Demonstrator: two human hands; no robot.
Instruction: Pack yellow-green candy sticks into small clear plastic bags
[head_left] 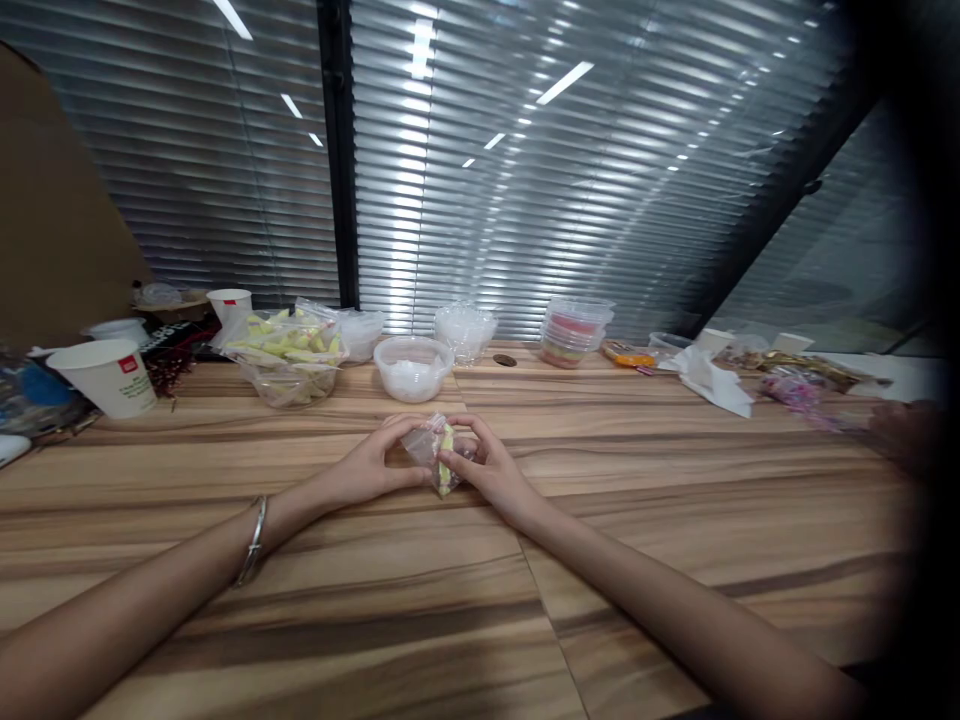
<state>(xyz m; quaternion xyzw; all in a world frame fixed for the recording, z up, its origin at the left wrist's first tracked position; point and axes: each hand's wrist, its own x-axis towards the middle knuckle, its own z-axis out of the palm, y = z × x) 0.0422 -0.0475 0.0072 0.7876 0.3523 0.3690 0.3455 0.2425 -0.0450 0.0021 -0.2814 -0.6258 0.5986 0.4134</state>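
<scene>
Between my hands, just above the wooden table (pixel 420 570), is a small clear plastic bag (pixel 421 447) with a yellow-green and white piece (pixel 446 460) in it. My left hand (pixel 367 465) grips the bag's left side between thumb and fingers. From the right, my right hand (pixel 487 468) pinches the bag around the yellow piece, thumb in front. What the piece is exactly, I cannot make out. Beyond my hands stands a round clear tub (pixel 413 372) with whitish contents. To its left sits a larger clear container (pixel 289 385) heaped with similar yellow-green packets (pixel 289 340).
Paper cups (pixel 105 375) stand at the left. Along the back are clear empty-looking tubs (pixel 465 330), stacked tubs with reddish contents (pixel 574 330) and an orange packet (pixel 630 355). Crumpled white tissue (pixel 709 380) lies right, near another person's blurred hand (pixel 904 430).
</scene>
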